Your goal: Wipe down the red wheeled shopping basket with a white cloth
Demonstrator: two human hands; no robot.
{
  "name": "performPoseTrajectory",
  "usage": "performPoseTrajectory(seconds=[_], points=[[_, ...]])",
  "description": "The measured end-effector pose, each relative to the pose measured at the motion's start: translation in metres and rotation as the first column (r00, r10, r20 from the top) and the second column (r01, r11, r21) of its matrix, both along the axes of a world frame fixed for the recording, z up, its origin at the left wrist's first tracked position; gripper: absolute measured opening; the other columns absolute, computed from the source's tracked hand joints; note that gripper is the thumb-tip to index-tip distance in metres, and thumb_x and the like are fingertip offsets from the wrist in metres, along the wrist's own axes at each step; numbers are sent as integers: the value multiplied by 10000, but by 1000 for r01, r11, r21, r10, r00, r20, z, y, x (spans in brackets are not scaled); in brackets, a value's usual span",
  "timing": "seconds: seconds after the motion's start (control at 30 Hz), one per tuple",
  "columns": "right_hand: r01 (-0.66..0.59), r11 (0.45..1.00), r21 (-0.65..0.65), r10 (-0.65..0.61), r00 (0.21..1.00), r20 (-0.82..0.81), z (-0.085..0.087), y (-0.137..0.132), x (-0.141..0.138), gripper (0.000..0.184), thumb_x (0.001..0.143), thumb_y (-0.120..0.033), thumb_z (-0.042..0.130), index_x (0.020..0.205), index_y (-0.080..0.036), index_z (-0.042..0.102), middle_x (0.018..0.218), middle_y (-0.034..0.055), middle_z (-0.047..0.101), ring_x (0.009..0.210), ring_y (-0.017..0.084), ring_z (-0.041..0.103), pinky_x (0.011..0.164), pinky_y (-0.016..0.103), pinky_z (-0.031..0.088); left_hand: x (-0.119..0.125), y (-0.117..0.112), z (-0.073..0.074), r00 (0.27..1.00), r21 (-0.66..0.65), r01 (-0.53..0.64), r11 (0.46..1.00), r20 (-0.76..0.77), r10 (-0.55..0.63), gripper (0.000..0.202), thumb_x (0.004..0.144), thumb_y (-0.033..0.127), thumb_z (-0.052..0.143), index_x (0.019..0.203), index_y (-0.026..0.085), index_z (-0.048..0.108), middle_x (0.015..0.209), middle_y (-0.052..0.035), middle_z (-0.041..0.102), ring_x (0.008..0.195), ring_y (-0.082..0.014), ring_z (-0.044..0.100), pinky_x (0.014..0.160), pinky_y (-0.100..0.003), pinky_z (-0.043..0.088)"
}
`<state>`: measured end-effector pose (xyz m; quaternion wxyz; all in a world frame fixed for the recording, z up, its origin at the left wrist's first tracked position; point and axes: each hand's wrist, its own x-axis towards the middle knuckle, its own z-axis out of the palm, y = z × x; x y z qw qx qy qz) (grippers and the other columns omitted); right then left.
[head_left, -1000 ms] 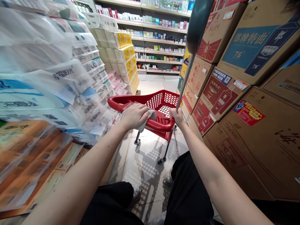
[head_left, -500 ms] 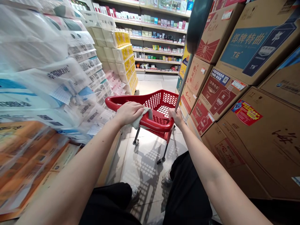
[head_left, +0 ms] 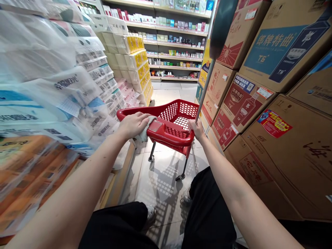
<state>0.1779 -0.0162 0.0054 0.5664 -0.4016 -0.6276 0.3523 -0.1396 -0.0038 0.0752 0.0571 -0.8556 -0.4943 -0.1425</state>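
Note:
A red plastic wheeled shopping basket [head_left: 169, 136] stands on the floor in front of me, its lattice inside showing. My left hand [head_left: 136, 125] presses a pale grey cloth [head_left: 145, 133] onto the basket's left rim, its fingers laid over the cloth. At the right corner of the rim, my right hand [head_left: 196, 129] is closed around the lower end of the basket's metal pull handle [head_left: 206, 86]. The handle slants upward to a black grip [head_left: 221, 33]. Caster wheels [head_left: 180, 177] show under the basket on dark legs.
Plastic-wrapped tissue packs [head_left: 59, 93] are piled on the left, with yellow-ended packs [head_left: 138, 62] beyond. Cardboard cartons [head_left: 277, 45] are stacked high on the right. Across the aisle's end stand shelves [head_left: 178, 45] of small boxes and bottles. My legs straddle the tiled floor [head_left: 160, 200].
My left hand has slid left along the rim with the cloth, uncovering the near bar of the basket. My right hand keeps its hold on the handle.

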Motion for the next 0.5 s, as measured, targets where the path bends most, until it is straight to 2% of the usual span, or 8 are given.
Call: performPoseTrajectory(seconds=[0.13,0.23,0.37,0.5], points=[[-25,999,39,26,1000,-10,5,-3,3,492,887,-425,477,445,-228,390,404,-24,407,418,92,373,466,248,297,5,-4,8,993,-55,103,993,-51,-106,574,990,471,193,1335,221,577,1327,-68,621,1228,-222,550,1043,-350,419],[-51,997,52,52,998,-18,6,-5,3,494,892,-428,473,449,-229,382,400,-24,408,413,93,371,459,251,286,11,1,15,987,-112,129,985,-83,-138,578,978,478,204,1255,210,634,1280,-63,653,1205,-224,567,1047,-339,410],[-57,998,33,58,998,-11,7,-6,6,487,876,-431,460,441,-233,367,389,-17,421,416,96,380,465,253,307,28,14,18,989,-172,70,983,-115,-91,574,956,503,236,1133,233,710,1186,-39,713,1118,-229,630,958,-311,452],[-59,998,16,59,998,0,8,-7,12,465,863,-424,450,449,-239,347,391,-14,433,429,101,399,470,254,320,43,20,16,989,-140,8,990,-142,-28,564,932,517,280,992,226,759,992,-46,767,982,-245,684,821,-295,474]])
